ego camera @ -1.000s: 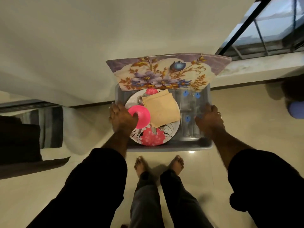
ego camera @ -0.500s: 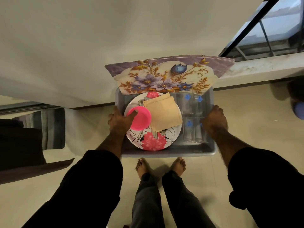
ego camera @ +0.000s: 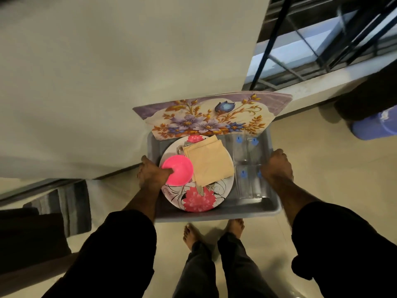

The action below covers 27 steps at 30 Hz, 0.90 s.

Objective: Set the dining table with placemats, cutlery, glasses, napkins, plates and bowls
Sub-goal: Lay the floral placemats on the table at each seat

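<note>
Here, a grey tray point(ego camera: 217, 212) holding the whole table setting is carried at waist height above a tiled floor point(ego camera: 322, 168), with no worktop in sight, so by this showing none of the setting has yet been laid out. A floral plate point(ego camera: 196, 201) lies flat in the tray's left half; on it sit a pink bowl point(ego camera: 180, 171) and folded tan napkins point(ego camera: 209, 163), with what looks like cutlery point(ego camera: 200, 191) poking out beneath the napkins. Clear glasses point(ego camera: 249, 166) with small blue marks lie on their sides in the right half, probably so they cannot topple in transit. Flowered placemats point(ego camera: 211, 117) stand on edge against the far wall of the tray, leaning away from the carrier, likely because they are too wide to lie flat inside.

The left hand point(ego camera: 151, 175) grips the tray's left rim, its thumb reaching in against the pink bowl, seemingly to steady it. The right hand point(ego camera: 277, 166) is curled over the right rim beside the glasses. A grip on opposite sides keeps the load level. Bare feet point(ego camera: 212, 231) show below the tray; a striped mat point(ego camera: 64, 207) lies on the floor at left, and a blue container point(ego camera: 373, 125) stands at right below a window point(ego camera: 322, 44).
</note>
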Available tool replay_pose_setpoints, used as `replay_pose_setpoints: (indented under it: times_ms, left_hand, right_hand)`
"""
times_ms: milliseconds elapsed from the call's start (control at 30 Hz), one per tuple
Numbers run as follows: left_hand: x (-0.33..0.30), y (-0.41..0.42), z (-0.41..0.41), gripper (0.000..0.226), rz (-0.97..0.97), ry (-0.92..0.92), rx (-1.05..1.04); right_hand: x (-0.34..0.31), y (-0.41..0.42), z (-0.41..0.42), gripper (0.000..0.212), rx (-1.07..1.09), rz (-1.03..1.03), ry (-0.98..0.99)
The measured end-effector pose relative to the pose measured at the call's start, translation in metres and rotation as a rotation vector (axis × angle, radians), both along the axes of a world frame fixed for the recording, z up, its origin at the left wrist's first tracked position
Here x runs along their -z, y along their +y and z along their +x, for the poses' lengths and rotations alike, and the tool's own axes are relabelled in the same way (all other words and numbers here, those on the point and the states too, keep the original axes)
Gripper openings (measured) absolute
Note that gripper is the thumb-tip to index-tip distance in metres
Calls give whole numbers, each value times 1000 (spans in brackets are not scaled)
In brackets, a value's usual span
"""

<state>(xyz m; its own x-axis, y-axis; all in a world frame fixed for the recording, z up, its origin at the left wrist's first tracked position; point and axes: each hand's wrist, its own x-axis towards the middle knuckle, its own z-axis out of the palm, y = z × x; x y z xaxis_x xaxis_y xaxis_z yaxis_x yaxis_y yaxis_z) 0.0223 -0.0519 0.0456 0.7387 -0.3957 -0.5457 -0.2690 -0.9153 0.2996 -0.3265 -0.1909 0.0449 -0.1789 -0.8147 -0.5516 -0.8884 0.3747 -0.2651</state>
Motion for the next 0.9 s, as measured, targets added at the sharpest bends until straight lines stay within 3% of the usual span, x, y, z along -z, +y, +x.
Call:
replay_pose_setpoints:
  times_ms: [233,467,900]
  left_hand:
    - [-81,-43,-40,114,4,-31,126]
    - [-112,-89,-71,110,-54,-6,328]
    - [-165,-107,-184,103,-109,90,993]
  right_hand:
    - [-69,12,-50,56,140,-47,-5]
    - [-121,56,-93,50,408,-109,22]
    - [-181,275,-129,51,1001,-198,202]
